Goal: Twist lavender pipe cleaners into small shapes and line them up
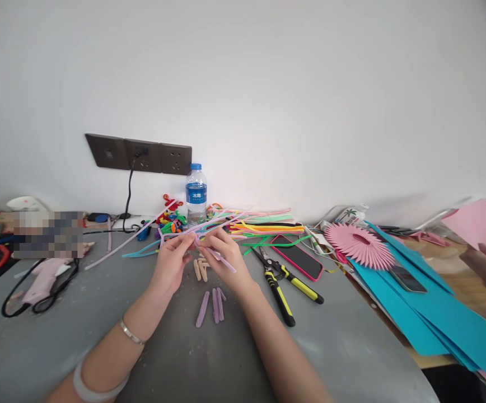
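The grey table (184, 366) underlies the work; taking the two hands as the centre of the dial, blue card sheets (457, 324) spread well apart between three and four o'clock. At the centre, the left hand (172, 262) and right hand (228, 254) both pinch a lilac stem (228, 266) between thumb and fingers, and its end slants out toward four o'clock past the right hand. A pile of coloured stems (268, 228) lies at two o'clock, long and apparently unworked. Near four o'clock the pliers (272, 275) rest on the table, handles spread, with neither hand on them; the bottle (196, 193) stands upright at twelve. Smaller, at six o'clock, are a few lilac bundles (216, 305), short and compact, which look finished. The beige bundles (197, 270), shorter again and closer to the hands at six, look made up too. So several short pieces seem done, while the lilac stem looks part-worked; how many more remain to be made cannot be told.
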A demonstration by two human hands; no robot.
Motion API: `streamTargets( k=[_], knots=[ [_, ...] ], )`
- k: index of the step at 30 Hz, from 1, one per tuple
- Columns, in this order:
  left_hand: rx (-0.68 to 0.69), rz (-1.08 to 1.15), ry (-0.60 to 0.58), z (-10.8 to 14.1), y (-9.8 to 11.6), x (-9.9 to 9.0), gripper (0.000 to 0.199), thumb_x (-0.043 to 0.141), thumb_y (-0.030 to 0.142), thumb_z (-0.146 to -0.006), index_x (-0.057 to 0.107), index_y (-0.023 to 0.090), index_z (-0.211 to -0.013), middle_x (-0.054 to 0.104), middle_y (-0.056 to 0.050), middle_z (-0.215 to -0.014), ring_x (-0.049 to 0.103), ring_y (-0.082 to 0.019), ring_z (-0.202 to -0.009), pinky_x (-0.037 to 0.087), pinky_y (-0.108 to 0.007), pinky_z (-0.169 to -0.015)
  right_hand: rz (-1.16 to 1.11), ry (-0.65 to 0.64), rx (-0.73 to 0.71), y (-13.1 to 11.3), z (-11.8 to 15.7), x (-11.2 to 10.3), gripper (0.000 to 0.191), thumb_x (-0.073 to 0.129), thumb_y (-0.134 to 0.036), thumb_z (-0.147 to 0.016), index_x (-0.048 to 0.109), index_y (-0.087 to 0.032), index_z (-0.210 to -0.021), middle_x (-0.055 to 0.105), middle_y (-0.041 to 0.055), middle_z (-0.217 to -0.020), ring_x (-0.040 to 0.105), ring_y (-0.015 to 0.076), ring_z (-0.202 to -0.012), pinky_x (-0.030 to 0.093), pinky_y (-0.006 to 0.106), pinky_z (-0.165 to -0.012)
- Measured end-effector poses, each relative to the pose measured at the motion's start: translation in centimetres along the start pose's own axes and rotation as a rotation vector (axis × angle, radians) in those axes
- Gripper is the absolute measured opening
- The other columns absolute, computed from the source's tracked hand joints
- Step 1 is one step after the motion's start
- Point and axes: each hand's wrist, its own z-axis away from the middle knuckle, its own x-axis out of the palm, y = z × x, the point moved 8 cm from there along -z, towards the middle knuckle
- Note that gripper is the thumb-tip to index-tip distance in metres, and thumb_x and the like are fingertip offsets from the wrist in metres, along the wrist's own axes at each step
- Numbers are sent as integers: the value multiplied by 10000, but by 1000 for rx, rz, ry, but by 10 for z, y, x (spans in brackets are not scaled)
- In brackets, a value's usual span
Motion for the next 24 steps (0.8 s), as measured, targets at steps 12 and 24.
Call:
streamTargets(
  k=[12, 24],
  knots=[
    [52, 52, -31, 3, 3, 5, 313, 865, 406, -551, 701, 151, -626, 598, 9, -650, 515, -87, -620, 412, -170, -502, -593, -61, 236, 17, 3, 17, 215, 690, -333, -791, 523, -200, -819, 510, -29, -734, 527, 103, -595, 461, 223, -564],
    [53, -211, -372, 6, 17, 21, 244, 815, 342, -672, 714, 166, -807, 643, -13, -701, 580, -123, -654, 456, -183, -508, -957, -67, 547, 39, 7, 10, 263, 741, -299, -733, 503, -189, -702, 584, -67, -567, 499, 59, -422, 450, 171, -426]
  ],
)
